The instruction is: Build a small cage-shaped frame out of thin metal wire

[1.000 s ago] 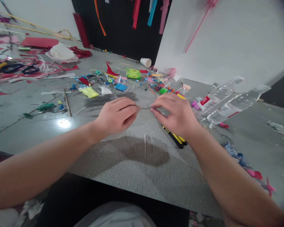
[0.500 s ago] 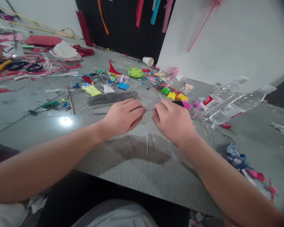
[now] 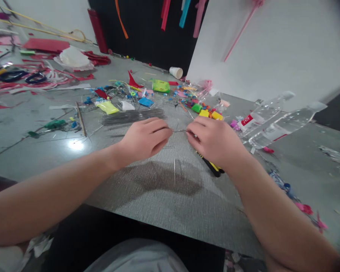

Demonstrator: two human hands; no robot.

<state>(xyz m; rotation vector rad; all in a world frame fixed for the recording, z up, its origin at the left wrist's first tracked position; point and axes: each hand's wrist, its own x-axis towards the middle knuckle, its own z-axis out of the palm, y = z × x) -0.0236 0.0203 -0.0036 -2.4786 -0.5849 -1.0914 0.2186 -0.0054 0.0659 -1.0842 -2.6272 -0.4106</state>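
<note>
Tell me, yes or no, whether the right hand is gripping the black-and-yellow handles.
No: the black-and-yellow handles lie on the table, partly hidden by the right hand, which pinches a thin wire.

bottles block right; near table edge open

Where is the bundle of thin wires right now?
In the head view, the bundle of thin wires lies left of centre on the table, just beyond the left hand and on the near side of the blue packet.
</note>
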